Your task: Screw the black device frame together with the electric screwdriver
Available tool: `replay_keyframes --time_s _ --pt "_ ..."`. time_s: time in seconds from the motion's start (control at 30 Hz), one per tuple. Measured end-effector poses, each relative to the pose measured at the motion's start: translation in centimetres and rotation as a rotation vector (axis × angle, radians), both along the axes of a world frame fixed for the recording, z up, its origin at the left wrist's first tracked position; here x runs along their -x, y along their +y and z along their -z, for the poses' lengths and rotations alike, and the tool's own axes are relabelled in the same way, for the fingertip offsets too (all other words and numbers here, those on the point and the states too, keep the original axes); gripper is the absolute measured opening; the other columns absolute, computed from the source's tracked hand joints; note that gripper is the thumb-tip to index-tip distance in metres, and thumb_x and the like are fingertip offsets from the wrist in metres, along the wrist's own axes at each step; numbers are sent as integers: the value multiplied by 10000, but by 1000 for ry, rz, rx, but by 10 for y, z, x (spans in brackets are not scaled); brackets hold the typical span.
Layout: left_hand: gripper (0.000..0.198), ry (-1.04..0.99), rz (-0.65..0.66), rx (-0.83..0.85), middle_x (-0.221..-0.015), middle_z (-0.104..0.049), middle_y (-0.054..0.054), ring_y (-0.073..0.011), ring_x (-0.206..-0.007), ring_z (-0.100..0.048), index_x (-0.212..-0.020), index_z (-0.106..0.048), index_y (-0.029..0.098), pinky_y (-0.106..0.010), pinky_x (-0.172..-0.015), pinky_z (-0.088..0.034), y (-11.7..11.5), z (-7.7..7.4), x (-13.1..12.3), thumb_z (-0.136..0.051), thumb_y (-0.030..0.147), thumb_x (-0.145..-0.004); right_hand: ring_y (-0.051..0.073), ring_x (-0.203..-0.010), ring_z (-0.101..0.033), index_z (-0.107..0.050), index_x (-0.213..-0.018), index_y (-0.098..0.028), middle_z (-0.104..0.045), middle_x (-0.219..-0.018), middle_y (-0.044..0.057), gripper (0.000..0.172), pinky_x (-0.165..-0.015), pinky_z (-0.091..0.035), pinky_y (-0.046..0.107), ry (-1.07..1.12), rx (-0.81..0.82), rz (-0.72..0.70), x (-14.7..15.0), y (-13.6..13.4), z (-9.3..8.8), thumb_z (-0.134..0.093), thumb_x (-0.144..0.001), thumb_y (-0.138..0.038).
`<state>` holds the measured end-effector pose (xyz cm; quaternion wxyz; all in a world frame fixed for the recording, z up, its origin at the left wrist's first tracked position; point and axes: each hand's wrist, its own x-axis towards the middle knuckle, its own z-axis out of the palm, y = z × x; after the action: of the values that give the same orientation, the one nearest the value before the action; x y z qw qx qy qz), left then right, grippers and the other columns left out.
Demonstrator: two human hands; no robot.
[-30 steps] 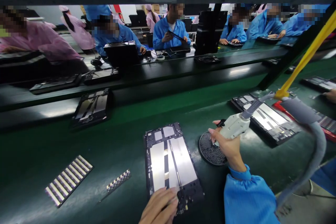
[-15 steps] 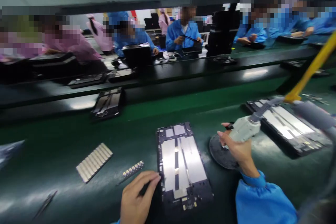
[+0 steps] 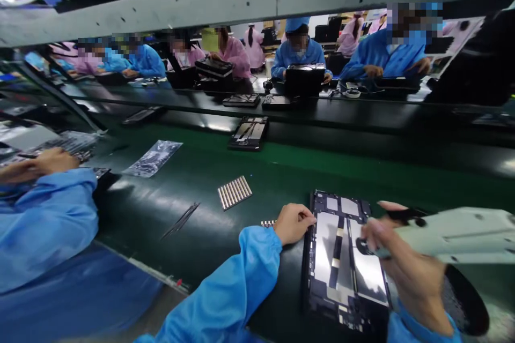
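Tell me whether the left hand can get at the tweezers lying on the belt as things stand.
Probably yes. The left hand sits at the edge of the tablet frame, and the tweezers lie to its left on the green belt. Only a low component strip lies between, so the way looks free.

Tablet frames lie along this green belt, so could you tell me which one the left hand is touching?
The nearest frame: the left hand rests on its edge, while the other frame lies farther off, untouched.

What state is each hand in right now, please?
Left hand: curled on the tablet frame's edge, grip unclear.
Right hand: closed, holding a pale handheld tool.
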<state>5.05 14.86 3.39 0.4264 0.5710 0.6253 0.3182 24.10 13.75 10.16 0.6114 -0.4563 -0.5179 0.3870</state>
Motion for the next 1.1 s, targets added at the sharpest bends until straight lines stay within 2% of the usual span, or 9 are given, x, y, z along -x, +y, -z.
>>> replay_keyframes --time_s 0.13,0.3,0.43,0.57,0.63,0.8,0.97,1.03,1.1 --pt "76 75 71 -64 -699 -688 -18 -145 -692 -621 -734 -716 148 -238 -666 -468 15 -6 3 -663 192 -767 149 -428 -541 -600 -1024 -191 -564 -481 -58 317 -502 -464 313 54 -43 -170 41 19 7 -749 -748 -238" --pt "48 33 188 7 -659 -664 5 -137 -680 -613 -712 -722 152 -232 -680 -481 26 -11 9 -677 158 -728 145 -411 -538 -608 -984 -171 -568 -471 -64 323 -495 -474 308 4 -35 -185 69 35 16 -764 -709 -236" --pt "104 -71 241 150 -615 -623 14 -109 -569 -584 -780 -718 127 -218 -565 -511 31 -6 13 -657 211 -777 145 -417 -544 -607 -989 -175 -562 -482 -70 325 -496 -474 306 -8 -13 -192 72 39 21 -765 -710 -229" --pt "141 -202 261 288 -591 -581 24 -90 -519 -557 -847 -696 110 -185 -478 -483 33 -2 14 -635 233 -817 148 -421 -553 -602 -1006 -177 -571 -491 -69 314 -513 -482 320 19 -13 -235 68 40 23 -757 -735 -208" --pt "127 -161 262 256 -587 -583 26 -91 -514 -550 -825 -700 119 -181 -475 -455 32 -1 15 -654 235 -801 149 -426 -552 -599 -987 -178 -575 -495 -63 282 -518 -482 327 21 -8 -253 67 41 23 -750 -750 -209" --pt "49 19 270 25 -676 -651 17 -102 -634 -578 -763 -711 146 -187 -553 -400 29 -4 14 -669 165 -745 144 -430 -548 -591 -903 -184 -577 -496 -58 219 -517 -487 326 -34 -20 -246 71 39 21 -748 -753 -217" --pt "79 63 291 -39 -647 -627 20 -114 -652 -581 -709 -692 159 -202 -575 -390 26 -11 12 -628 125 -744 147 -442 -548 -591 -954 -188 -566 -491 -69 252 -546 -493 337 -80 -33 -241 73 38 22 -743 -755 -219" --pt "33 74 273 -29 -656 -625 22 -117 -661 -593 -726 -680 163 -199 -584 -411 28 -12 12 -657 139 -727 147 -449 -549 -592 -934 -188 -568 -493 -67 235 -555 -492 337 -93 -38 -230 73 38 24 -741 -755 -222" --pt "99 66 227 22 -654 -611 32 -117 -647 -596 -754 -661 163 -193 -570 -434 31 -12 13 -720 154 -674 146 -445 -547 -593 -921 -185 -572 -493 -64 229 -546 -487 333 -90 -29 -224 74 38 24 -742 -753 -229"
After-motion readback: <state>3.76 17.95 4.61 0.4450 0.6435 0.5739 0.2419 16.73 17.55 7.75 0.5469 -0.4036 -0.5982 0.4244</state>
